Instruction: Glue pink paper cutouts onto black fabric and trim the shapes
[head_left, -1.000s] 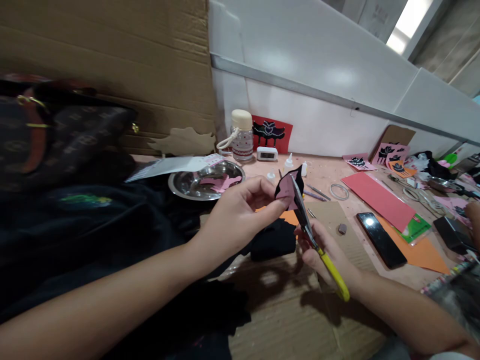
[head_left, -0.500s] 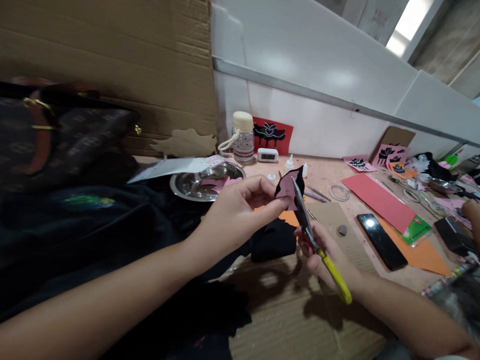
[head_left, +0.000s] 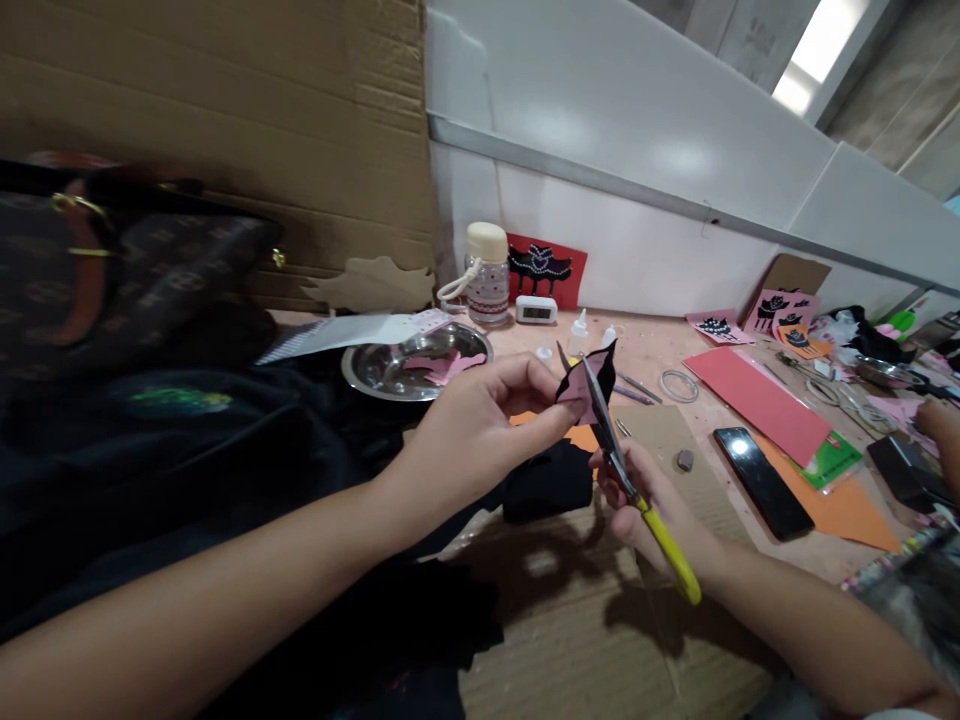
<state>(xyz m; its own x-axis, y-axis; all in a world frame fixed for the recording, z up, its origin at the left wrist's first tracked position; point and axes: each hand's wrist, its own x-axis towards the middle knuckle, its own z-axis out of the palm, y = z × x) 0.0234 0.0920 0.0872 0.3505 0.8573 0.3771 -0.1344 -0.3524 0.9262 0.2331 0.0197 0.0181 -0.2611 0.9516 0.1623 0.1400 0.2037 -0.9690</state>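
Sitting far left is a brown bag [head_left: 180, 255], then a metal bowl [head_left: 364, 375] of pink cutouts [head_left: 450, 366]. The left hand [head_left: 484, 425] pinches a pink-and-black piece [head_left: 573, 388], raised above the table [head_left: 649, 345], scissors [head_left: 616, 462] parted around it; the right hand [head_left: 671, 508] grasps their yellow handle [head_left: 675, 558]. Farther right lies a phone [head_left: 761, 487].

Cannot see the index fingertip of the left hand [head_left: 487, 420] behind the pink-and-black cutout [head_left: 577, 388], itself partly covered by that hand and the yellow-handled scissors [head_left: 628, 485]. Cannot trace every finger of the right hand [head_left: 664, 505] behind those scissors. Lose part of the steel bowl [head_left: 367, 375] behind the left hand. Cannot read the white digital clock [head_left: 536, 310] or decipher the blurred green print [head_left: 180, 400]. Get only parts of the monogrammed handbag [head_left: 142, 265] and another person's hand [head_left: 941, 425], cut off left and right.
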